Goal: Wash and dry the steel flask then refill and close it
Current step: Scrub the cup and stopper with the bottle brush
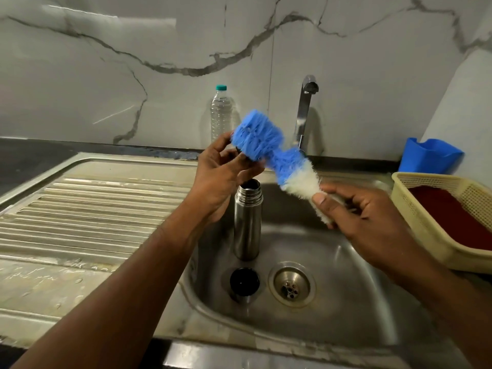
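The steel flask (247,222) stands upright and open in the sink basin (346,275). Its black cap (244,281) lies on the basin floor in front of it, left of the drain (292,284). Both hands hold a blue and white bottle brush (269,153) above the flask. My left hand (221,179) pinches the blue bristle head at its tip. My right hand (356,209) grips the white end of the brush.
A steel tap (305,107) rises behind the basin, no water running. A clear plastic water bottle (221,114) stands at the wall. The ribbed drainboard (80,209) lies left. A cream basket (450,219) and a blue container (431,155) sit right.
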